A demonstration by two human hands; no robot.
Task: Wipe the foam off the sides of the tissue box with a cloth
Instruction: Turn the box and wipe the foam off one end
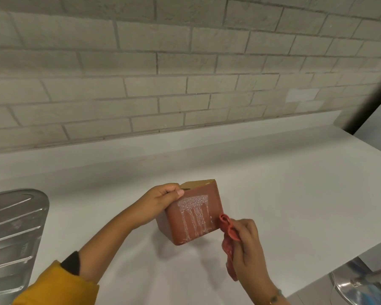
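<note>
- Fingers of the left hand (163,200) curl over the top left edge of the reddish-brown tissue box (194,213), grasping it and holding it tilted above the white countertop (273,183).
- Right hand (248,245) is clenched around a bunched red cloth (227,234), whose upper fold touches the box's lower right edge.
- White foam (194,210) streaks down the side facing the camera.
- Ridged metal drainboard (11,238) sits at the far left.
- A yellow sleeve (57,285) covers the left forearm.
</note>
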